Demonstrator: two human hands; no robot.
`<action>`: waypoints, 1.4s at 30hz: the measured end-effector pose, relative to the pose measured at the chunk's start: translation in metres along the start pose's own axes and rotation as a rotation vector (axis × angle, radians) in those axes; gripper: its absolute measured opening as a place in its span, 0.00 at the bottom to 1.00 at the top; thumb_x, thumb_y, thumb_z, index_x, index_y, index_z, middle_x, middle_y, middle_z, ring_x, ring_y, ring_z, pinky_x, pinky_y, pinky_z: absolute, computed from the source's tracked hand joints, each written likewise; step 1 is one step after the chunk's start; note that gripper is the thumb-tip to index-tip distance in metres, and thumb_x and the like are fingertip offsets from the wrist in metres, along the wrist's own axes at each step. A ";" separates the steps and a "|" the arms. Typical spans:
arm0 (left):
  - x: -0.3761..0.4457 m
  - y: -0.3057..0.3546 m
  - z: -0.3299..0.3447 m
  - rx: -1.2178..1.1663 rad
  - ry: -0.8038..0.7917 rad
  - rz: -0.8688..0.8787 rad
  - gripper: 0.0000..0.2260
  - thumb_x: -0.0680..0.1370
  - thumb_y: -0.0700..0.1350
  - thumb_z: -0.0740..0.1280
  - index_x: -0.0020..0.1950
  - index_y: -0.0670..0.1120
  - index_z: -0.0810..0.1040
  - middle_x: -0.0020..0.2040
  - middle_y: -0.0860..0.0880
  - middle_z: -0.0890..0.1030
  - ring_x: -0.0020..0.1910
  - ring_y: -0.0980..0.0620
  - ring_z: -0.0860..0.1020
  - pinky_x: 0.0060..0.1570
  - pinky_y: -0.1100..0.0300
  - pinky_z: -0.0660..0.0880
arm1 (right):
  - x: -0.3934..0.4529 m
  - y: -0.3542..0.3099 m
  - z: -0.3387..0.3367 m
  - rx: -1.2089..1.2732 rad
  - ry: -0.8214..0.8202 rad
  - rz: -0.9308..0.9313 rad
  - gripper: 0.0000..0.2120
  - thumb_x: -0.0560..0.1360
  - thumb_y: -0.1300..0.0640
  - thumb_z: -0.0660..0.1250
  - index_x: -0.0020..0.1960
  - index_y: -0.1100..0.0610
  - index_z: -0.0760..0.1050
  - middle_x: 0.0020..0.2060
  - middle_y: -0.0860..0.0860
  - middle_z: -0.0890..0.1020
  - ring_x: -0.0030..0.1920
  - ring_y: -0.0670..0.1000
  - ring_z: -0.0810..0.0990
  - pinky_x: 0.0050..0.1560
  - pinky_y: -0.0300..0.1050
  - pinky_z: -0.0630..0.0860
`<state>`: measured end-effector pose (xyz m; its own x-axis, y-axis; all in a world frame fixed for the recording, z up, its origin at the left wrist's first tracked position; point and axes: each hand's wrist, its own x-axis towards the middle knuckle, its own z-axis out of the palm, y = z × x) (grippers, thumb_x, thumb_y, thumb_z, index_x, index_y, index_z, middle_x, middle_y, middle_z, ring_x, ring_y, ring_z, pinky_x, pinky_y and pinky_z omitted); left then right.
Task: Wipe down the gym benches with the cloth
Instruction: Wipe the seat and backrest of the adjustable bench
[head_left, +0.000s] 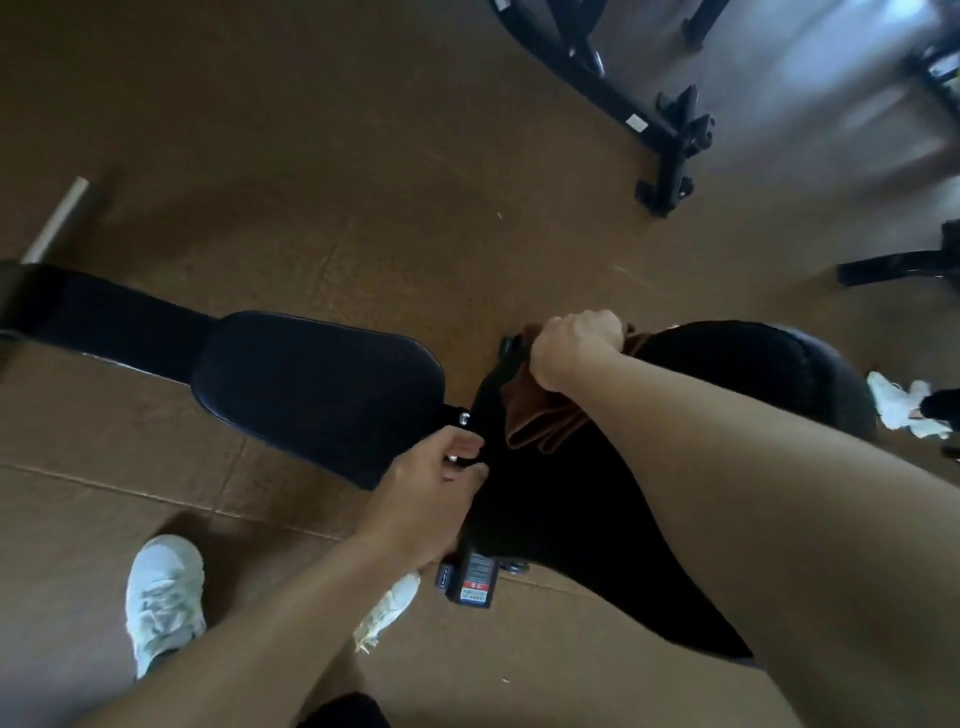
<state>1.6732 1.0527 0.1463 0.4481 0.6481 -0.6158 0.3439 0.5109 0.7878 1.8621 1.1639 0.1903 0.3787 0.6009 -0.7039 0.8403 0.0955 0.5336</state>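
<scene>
A black padded gym bench lies below me in two parts: a seat pad (317, 387) on the left and a back pad (561, 514) on the right. My right hand (576, 348) is closed on a brown cloth (540, 415) and presses it onto the upper edge of the back pad. My left hand (436, 483) grips the near edge of the back pad at the gap between the pads, beside a metal bracket with bolts (464, 418). Both forearms reach in from the bottom of the view.
Brown floor surrounds the bench. My white shoes (163, 597) stand at lower left. Black machine frames (660, 140) occupy the upper right. A pale pole (57, 218) lies at far left. A labelled black part (475, 577) sits under the bench. Another white shoe (893, 400) shows at right.
</scene>
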 end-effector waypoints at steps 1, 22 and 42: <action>0.002 -0.012 -0.009 0.003 0.028 -0.010 0.08 0.80 0.48 0.68 0.59 0.58 0.80 0.54 0.61 0.82 0.53 0.64 0.79 0.53 0.63 0.75 | 0.014 -0.014 0.011 -0.020 0.012 -0.002 0.17 0.85 0.53 0.54 0.66 0.58 0.76 0.60 0.57 0.80 0.56 0.59 0.79 0.52 0.50 0.73; -0.070 -0.014 -0.022 0.104 -0.072 -0.109 0.13 0.78 0.41 0.72 0.59 0.56 0.79 0.54 0.59 0.82 0.55 0.62 0.79 0.58 0.61 0.76 | -0.135 -0.089 0.086 -0.021 -0.224 -0.285 0.17 0.84 0.47 0.59 0.70 0.51 0.73 0.69 0.46 0.73 0.70 0.50 0.70 0.32 0.45 0.43; -0.125 0.069 -0.002 0.187 -0.207 0.058 0.14 0.80 0.48 0.67 0.65 0.58 0.75 0.59 0.62 0.78 0.57 0.60 0.79 0.60 0.50 0.78 | -0.220 0.071 0.047 0.577 0.640 0.109 0.28 0.77 0.54 0.66 0.76 0.48 0.70 0.80 0.51 0.64 0.83 0.58 0.45 0.81 0.66 0.43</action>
<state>1.6396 1.0084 0.2779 0.6239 0.5338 -0.5708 0.4506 0.3511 0.8208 1.8563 1.0018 0.3608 0.3234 0.9307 -0.1709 0.9430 -0.3020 0.1402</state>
